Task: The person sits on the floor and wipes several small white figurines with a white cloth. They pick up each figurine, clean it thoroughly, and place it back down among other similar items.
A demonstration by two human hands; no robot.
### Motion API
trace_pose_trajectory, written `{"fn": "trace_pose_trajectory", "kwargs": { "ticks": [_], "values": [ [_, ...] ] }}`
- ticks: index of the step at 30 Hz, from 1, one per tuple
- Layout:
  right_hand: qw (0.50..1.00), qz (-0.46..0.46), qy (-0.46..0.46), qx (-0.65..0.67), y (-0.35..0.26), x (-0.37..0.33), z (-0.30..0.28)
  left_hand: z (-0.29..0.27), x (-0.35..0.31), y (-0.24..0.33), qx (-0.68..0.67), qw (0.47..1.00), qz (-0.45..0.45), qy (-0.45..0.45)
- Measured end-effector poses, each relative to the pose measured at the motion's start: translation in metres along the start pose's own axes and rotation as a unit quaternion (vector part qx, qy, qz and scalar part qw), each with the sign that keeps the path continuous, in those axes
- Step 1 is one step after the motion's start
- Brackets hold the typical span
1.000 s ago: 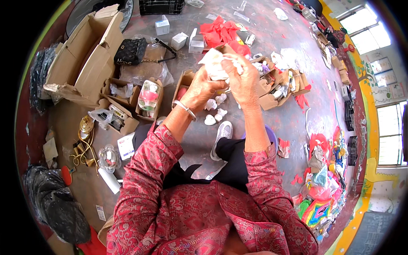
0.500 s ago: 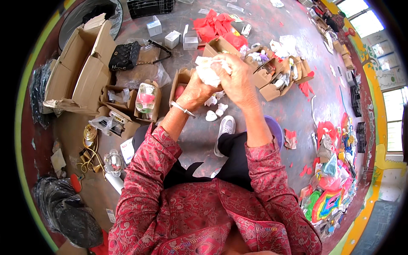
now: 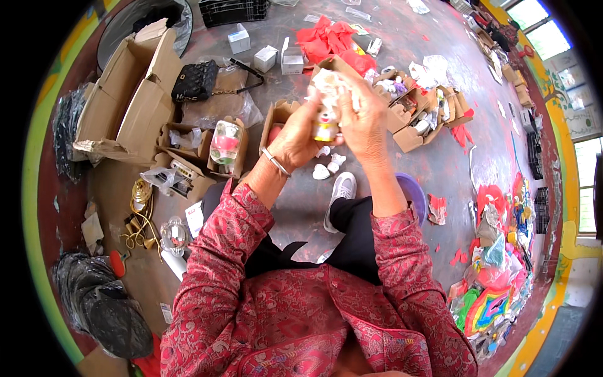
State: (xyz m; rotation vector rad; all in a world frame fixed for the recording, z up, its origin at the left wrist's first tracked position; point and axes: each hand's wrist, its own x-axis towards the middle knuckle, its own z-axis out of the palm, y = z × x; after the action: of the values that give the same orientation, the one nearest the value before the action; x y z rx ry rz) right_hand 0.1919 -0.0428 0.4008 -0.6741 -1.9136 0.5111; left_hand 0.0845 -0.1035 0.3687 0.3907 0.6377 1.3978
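Note:
A small white figurine with a yellow base and red on its front is held between my two hands, in front of my chest. My left hand is closed round its side. Over its upper part lies crumpled white wrapping, which looks like tissue or foam sheet. My right hand is closed at the wrapping on the other side, its fingers partly smeared by motion. Below my hands, on the floor, lie small white pieces, one of them heart-shaped.
An open carton stands just left of my hands, and boxes of small goods stand to the right. A purple basin is by my right leg. Red paper lies ahead; a black handbag and a large carton are at left.
The white wrapping has come away from the lower part of the figurine, which now shows. My right hand has shifted slightly down and right; the whole view has turned a little.

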Motion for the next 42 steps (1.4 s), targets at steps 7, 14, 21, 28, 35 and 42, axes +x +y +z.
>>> {"fn": "trace_pose_trajectory", "kwargs": {
  "ticks": [7, 14, 21, 28, 35, 42],
  "values": [
    [0.974, -0.127, -0.147, -0.116, -0.008, -0.005, -0.001, -0.027, 0.003, 0.006, 0.161, 0.978, 0.099, 0.088],
    [0.959, -0.179, -0.199, -0.095, -0.019, -0.022, 0.010, -0.037, 0.011, 0.015, -0.075, 0.989, 0.042, 0.123],
    [0.991, 0.129, -0.039, 0.015, -0.004, -0.003, -0.024, -0.039, 0.009, 0.015, -0.177, 0.981, -0.031, 0.068],
    [0.984, -0.103, -0.128, -0.063, -0.020, -0.014, 0.021, -0.036, 0.003, 0.004, -0.204, 0.975, 0.000, -0.091],
    [0.991, -0.092, -0.098, -0.023, -0.022, -0.011, 0.011, -0.021, -0.006, 0.007, -0.173, 0.982, -0.012, -0.079],
    [0.964, 0.199, 0.083, 0.159, 0.016, -0.008, 0.001, -0.031, 0.000, -0.003, -0.173, 0.978, -0.070, -0.097]
  ]
}}
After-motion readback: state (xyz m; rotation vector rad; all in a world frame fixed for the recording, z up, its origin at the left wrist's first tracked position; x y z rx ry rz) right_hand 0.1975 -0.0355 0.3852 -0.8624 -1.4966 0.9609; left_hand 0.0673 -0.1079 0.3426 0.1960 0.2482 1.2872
